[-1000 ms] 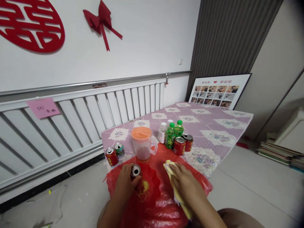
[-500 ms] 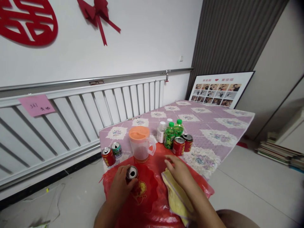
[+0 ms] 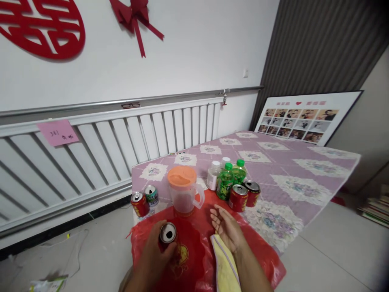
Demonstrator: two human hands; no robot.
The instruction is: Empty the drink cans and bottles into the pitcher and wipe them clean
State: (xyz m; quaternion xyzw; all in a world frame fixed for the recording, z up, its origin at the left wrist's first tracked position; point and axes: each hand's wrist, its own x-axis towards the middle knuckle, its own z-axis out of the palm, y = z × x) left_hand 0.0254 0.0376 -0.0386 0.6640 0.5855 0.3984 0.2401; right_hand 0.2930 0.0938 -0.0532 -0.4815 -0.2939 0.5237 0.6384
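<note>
My left hand (image 3: 154, 251) is wrapped round an opened drink can (image 3: 168, 233), held upright over the red plastic sheet (image 3: 194, 231). To the right, my right hand (image 3: 226, 227) has its palm turned partly up and its fingers apart, holding nothing. A yellow cloth (image 3: 225, 267) lies beside and partly under my right wrist and forearm. Beyond my hands stands a clear pitcher (image 3: 184, 196) with an orange lid, its handle pointing right.
Left of the pitcher stand a red can (image 3: 140, 204) and a green-white can (image 3: 151, 195). Right of it are green bottles (image 3: 225, 182), white-capped bottles (image 3: 214, 176) and two red cans (image 3: 238, 198). A radiator (image 3: 106, 146) lines the wall behind the flowered tablecloth (image 3: 258, 154).
My right hand has turned from palm down to partly palm up, above the cloth's end. The view has shifted a little. My left hand still holds the can.
</note>
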